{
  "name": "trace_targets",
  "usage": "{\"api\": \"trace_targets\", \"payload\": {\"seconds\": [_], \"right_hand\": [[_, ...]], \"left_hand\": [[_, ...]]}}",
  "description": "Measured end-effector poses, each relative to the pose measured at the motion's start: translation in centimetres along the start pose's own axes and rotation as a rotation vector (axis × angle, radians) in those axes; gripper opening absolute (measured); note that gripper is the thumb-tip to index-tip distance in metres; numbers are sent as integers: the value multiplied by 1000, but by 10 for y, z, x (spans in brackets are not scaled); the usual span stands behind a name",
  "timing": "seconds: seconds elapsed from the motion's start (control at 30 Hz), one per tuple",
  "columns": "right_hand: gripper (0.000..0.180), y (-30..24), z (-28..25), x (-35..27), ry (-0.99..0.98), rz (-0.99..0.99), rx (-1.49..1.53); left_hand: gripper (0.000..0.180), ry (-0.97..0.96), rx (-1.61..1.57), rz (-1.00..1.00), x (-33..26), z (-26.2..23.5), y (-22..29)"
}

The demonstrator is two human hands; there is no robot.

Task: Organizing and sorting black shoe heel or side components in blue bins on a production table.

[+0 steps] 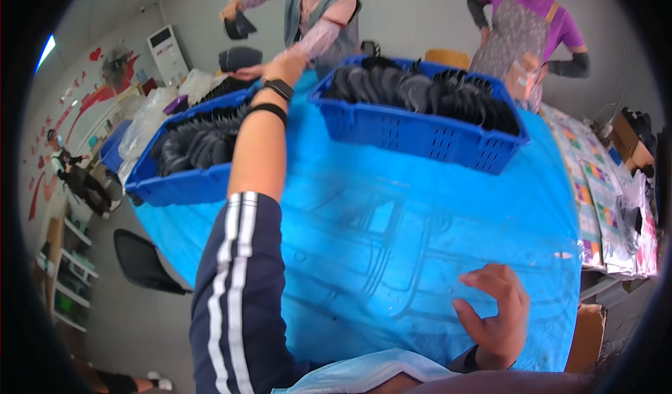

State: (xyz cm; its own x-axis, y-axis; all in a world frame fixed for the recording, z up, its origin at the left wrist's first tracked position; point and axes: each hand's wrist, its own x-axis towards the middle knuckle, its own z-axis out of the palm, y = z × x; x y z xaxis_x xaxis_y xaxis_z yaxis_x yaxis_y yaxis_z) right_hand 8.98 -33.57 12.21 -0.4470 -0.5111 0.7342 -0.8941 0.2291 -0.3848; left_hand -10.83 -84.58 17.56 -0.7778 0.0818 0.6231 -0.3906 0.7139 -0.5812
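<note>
My left arm stretches far across the blue-covered table (336, 184), over the end of a blue basket (182, 190). My left hand (285, 66) is beside a co-worker's forearm, past the basket's far end; its fingers are blurred and I cannot make out whether they hold anything. Dark, curved pad-like pieces (199, 145) stand packed in rows in that basket. My right hand (495, 310) hovers over the near right part of the table, fingers curled but apart, with nothing in it.
A second blue basket (420, 138) of similar dark pieces stands at the far right. Across the table, a co-worker (336, 16) holds a dark piece (239, 26). Another person (518, 30) stands at the right, near stacked printed sheets (584, 184). A black chair (143, 261) is at left.
</note>
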Motion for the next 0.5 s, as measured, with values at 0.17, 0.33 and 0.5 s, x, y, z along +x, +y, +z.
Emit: {"api": "trace_targets", "payload": {"seconds": [0.17, 0.33, 0.5], "right_hand": [[38, -9, 18, 1, -100, 1, -12], [40, -18, -3, -1, -76, 18, -98], [41, -11, 13, -4, -89, 24, 16]], "left_hand": [[73, 481, -657, -1837, -75, -66, -18], [62, 419, -1245, -2118, -8, -17, 44], [75, -407, -833, -1106, -56, -2, -15]]}}
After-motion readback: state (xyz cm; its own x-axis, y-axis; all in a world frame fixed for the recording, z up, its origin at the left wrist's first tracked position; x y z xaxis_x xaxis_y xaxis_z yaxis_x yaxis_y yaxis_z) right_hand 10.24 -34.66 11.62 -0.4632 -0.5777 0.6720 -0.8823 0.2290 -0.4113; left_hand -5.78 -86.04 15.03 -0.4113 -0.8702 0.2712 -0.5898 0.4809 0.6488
